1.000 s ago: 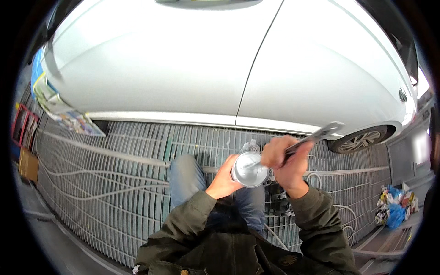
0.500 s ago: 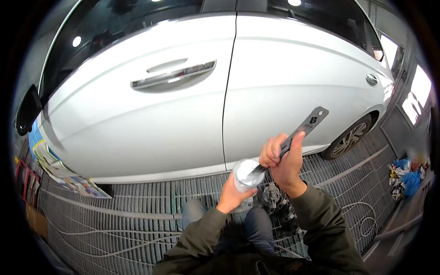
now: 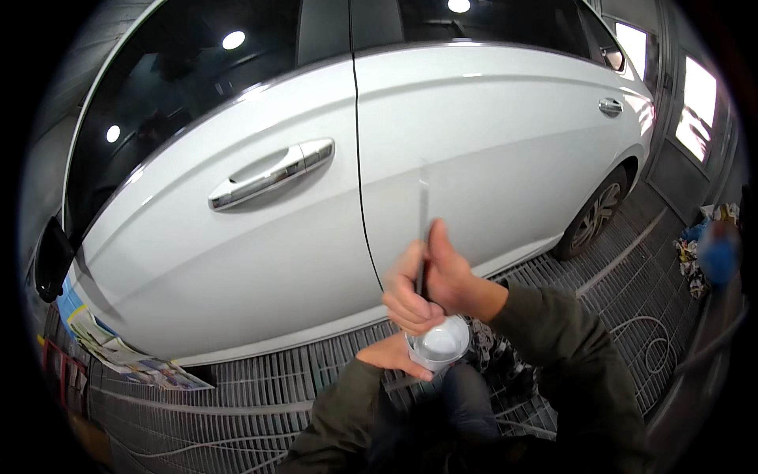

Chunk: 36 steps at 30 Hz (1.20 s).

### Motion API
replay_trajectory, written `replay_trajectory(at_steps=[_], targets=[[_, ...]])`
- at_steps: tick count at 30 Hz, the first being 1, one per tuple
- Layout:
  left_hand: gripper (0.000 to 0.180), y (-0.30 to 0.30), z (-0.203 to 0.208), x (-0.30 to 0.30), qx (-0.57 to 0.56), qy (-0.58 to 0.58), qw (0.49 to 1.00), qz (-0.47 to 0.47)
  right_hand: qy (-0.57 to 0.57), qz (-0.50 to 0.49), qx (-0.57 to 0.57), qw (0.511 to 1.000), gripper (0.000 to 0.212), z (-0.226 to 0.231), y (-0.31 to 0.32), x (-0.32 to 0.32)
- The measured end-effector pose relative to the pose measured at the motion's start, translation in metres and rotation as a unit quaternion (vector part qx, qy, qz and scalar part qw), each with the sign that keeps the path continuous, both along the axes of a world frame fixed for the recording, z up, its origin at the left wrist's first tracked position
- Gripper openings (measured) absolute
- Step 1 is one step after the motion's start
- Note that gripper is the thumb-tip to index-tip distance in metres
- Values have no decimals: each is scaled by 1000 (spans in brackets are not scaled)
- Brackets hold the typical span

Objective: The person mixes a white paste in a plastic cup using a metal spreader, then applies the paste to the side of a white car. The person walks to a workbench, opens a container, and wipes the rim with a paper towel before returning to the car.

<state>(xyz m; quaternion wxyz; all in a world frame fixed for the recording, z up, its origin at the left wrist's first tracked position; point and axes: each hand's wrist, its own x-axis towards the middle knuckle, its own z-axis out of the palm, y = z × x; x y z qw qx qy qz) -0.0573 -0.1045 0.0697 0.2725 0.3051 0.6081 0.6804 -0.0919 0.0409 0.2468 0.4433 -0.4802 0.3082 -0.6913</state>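
My left hand (image 3: 392,355) is closed round a whitish cup (image 3: 432,363) that holds white liquid, probably paint. Just above the cup, my right hand (image 3: 442,280) grips a flat grey stirring stick (image 3: 424,207), with the thumb laid along it. The stick stands nearly upright and edge-on, its top end smeared by motion. Its lower end is hidden behind my right fingers, so I cannot tell whether it touches the liquid. Beyond both hands rises the side of a white car (image 3: 466,182), with a chrome door handle (image 3: 272,175) on the left door.
A slatted metal grating (image 3: 316,371) forms the floor, with pale hoses (image 3: 659,347) lying across it. Printed paper (image 3: 126,355) covers the car's lower left edge. Dark equipment (image 3: 505,347) sits on the grating by my knee. Crumpled waste (image 3: 695,268) lies at the far right.
The stirring stick has swung from leaning right to nearly upright and edge-on. My right hand has moved left, over the cup. The cup appears lower, and the whole view has shifted.
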Motion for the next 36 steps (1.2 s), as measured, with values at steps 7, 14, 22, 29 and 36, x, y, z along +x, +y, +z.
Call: replay_trajectory(at_steps=[7,14,22,29,36], targets=[[77,-15,10,24,15,13,995,98,-46,-123,64,989,80,4,-6,-15],[74,2,26,38,19,83,944,318,-35,-302,57,951,77,-9,13,-10],[73,28,-3,37,-3,139,876,462,-58,-463,19,884,66,-18,29,14],[76,62,12,48,-36,202,843,498,-58,-537,-13,842,51,-12,16,16],[71,23,23,48,25,42,979,197,-69,-237,45,968,69,-11,14,24]])
